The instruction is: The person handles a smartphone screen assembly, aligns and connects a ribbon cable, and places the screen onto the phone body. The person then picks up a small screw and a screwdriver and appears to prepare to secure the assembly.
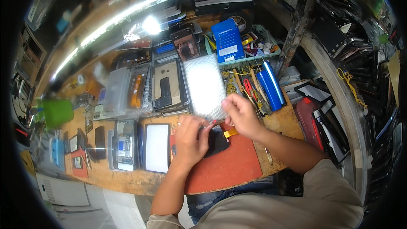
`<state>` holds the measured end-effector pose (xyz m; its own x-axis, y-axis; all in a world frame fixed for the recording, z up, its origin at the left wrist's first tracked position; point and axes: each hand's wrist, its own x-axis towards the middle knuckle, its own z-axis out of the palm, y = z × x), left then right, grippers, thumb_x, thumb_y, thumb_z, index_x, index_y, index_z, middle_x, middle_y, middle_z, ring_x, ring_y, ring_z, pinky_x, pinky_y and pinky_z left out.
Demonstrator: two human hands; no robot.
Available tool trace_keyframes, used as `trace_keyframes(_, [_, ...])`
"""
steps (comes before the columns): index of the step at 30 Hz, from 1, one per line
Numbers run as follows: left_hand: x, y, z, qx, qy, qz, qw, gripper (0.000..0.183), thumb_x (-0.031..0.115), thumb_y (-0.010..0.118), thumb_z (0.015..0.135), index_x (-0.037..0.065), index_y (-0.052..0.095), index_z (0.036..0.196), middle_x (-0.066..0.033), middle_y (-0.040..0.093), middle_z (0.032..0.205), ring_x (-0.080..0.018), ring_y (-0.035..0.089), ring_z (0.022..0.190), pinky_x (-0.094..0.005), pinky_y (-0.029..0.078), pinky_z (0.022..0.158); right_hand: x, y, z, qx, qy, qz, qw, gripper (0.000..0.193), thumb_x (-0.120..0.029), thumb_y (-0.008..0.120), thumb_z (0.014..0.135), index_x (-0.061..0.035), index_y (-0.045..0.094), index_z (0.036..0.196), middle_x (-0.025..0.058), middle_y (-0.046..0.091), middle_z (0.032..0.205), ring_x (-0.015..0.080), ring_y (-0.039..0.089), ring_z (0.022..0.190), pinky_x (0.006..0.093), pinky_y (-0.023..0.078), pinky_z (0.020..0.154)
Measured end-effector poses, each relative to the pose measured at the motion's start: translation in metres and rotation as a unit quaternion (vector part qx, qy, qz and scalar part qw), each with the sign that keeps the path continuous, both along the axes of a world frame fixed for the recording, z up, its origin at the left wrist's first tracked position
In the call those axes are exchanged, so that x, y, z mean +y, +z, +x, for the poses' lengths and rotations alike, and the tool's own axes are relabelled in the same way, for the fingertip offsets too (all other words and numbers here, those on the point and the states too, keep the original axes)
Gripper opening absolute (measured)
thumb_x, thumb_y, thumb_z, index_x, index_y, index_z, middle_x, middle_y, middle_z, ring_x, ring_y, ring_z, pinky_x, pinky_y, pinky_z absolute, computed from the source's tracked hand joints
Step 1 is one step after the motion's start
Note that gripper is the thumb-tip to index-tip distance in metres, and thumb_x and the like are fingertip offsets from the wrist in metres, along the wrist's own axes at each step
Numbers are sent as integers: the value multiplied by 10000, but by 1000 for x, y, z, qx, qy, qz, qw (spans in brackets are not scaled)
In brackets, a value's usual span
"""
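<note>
Two hands — fingers curled near bubble wrap, grip unclear — white print on blue box

A whitish, rectangular bubble-wrap sheet spans the frame's centre; below, a black panel lies flat, partly hidden.

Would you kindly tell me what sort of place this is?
Probably an electronics repair workshop: a dark flat panel with an orange tab lies on a red mat, hand tools sit beyond it, and dark flat parts are piled at the right.
</note>
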<state>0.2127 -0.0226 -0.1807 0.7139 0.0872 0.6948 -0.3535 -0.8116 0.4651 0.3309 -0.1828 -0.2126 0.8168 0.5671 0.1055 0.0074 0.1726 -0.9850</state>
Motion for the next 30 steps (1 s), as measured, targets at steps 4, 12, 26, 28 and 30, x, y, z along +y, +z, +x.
trace_keyframes(4, [9, -3, 2, -5, 76, -50, 996, 85, -58, 715, 907, -10, 646, 921, -138, 688, 882, -307, 638, 836, -380, 509, 774, -7, 6, 31, 21, -119, 13, 993, 203, -225, 564, 1132, -52, 602, 1034, -21, 582, 733, 42, 531, 604, 230, 423, 503])
trace_keyframes(12, [28, -15, 4, -19, 124, -140, 982, 55, -33, 704, 945, -13, 686, 994, -126, 737, 866, -227, 714, 735, -324, 546, 713, -14, 8, 67, -19, -213, 24, 976, 84, -109, 635, 1071, -25, 622, 1067, -7, 615, 765, 36, 496, 582, 227, 395, 504])
trace_keyframes(26, [38, -20, 3, 26, 164, -213, 963, 199, 165, 704, 1055, -14, 653, 984, -82, 702, 822, -156, 648, 729, -314, 525, 693, -18, 6, 71, -56, -222, 2, 974, 118, -122, 629, 1069, -24, 565, 1081, 58, 692, 834, 62, 580, 576, 235, 441, 485])
trace_keyframes(28, [37, -19, 2, 23, 177, -212, 961, 199, 162, 698, 1058, -15, 649, 982, -84, 696, 816, -158, 648, 731, -312, 524, 695, -19, 2, 68, -65, -209, 9, 976, 110, -87, 637, 1053, -20, 556, 1083, 66, 704, 849, 59, 599, 603, 238, 452, 490])
trace_keyframes(30, [37, -18, 2, 5, 194, -198, 961, 185, 144, 687, 1060, -18, 637, 987, -81, 681, 827, -146, 643, 752, -303, 522, 704, -19, 0, 67, -66, -195, 11, 979, 126, -30, 652, 1023, -18, 544, 1087, 59, 698, 862, 53, 613, 656, 231, 464, 528])
